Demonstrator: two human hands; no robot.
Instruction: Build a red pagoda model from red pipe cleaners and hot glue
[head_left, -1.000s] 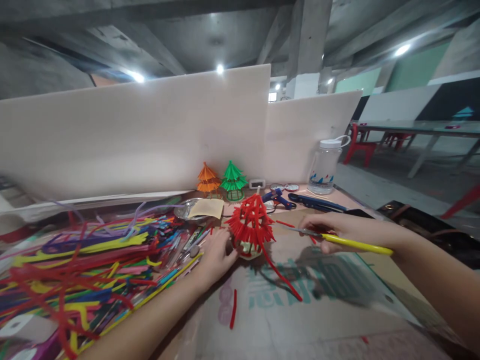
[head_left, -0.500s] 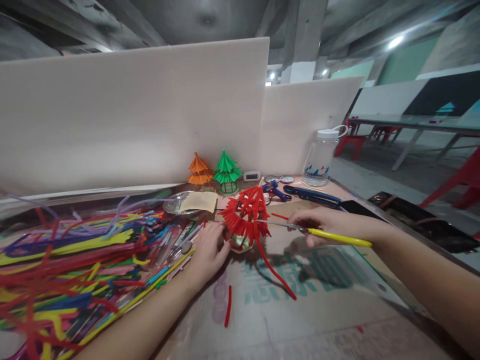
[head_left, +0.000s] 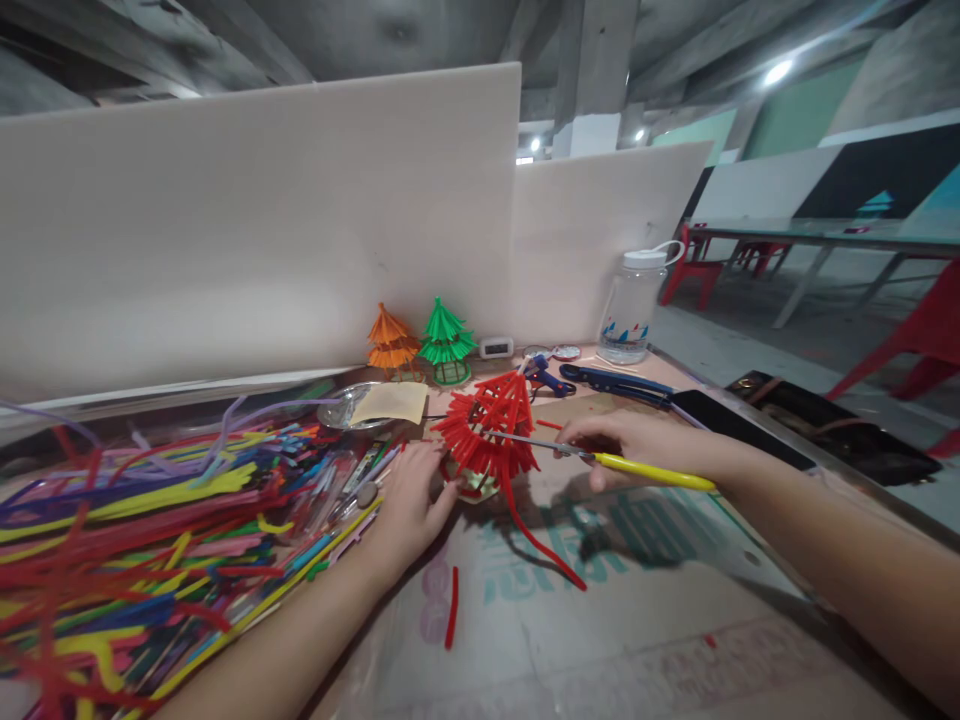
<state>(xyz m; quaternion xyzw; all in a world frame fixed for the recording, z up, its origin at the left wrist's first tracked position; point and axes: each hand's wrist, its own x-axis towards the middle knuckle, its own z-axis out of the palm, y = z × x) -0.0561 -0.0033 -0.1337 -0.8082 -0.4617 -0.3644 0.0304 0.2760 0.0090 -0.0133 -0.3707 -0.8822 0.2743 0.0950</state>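
A red pipe-cleaner model (head_left: 487, 425), tiered like a small tree, stands on a pale base in front of me. My left hand (head_left: 412, 497) is at its lower left, thumb and fingers closed on the edge of the base; part of that grip is hidden. My right hand (head_left: 626, 445) grips a yellow-handled tool (head_left: 652, 471) with a long thin metal end, its kind unclear. The metal end reaches left into the model's red strips. One long red pipe cleaner (head_left: 544, 548) trails from the model onto the board.
Loose colourful pipe cleaners (head_left: 172, 500) pile up at left. Behind stand an orange tree model (head_left: 391, 342), a green tree model (head_left: 447, 342) and a water bottle (head_left: 627, 310). A foil dish (head_left: 341, 410), a blue glue gun (head_left: 551, 380) and a cut red piece (head_left: 451, 608) lie around.
The tool's metal end has moved left, further across the red model, with my right hand following. My left hand stays at the base. The whole view has shifted slightly.
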